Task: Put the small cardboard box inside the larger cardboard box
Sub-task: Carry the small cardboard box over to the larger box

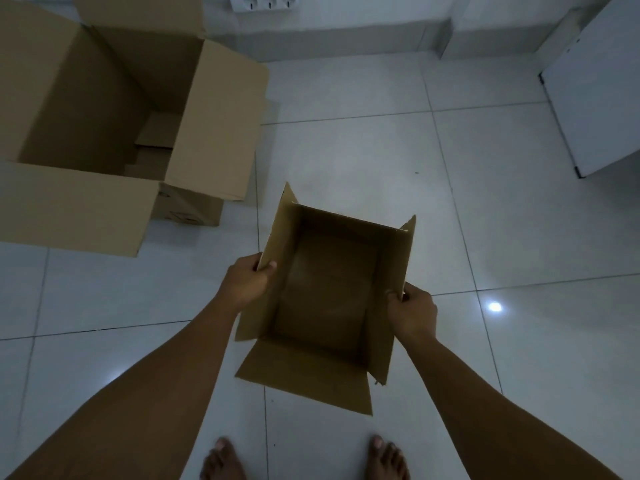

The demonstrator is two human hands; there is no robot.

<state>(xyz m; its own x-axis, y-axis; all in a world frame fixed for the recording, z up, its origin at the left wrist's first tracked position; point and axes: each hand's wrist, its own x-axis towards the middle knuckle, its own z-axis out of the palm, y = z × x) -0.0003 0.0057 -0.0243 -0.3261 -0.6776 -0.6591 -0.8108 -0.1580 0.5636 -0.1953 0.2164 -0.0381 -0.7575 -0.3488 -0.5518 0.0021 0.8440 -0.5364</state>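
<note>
The small cardboard box (329, 289) is open and empty, its flaps up, held above the tiled floor in front of me. My left hand (247, 280) grips its left flap, thumb inside. On the opposite side my right hand (412, 311) pinches the right flap. The larger cardboard box (221, 133) stands on the floor at the upper left, open, with all its flaps spread out. Smaller cardboard pieces lie at its bottom. The small box is to the right of and nearer than the large one, apart from it.
White glossy floor tiles (485, 202) spread around. A white door or panel (595, 91) stands at the upper right. A wall with a power strip (266, 1) runs along the top. My bare feet (221, 459) are at the bottom edge.
</note>
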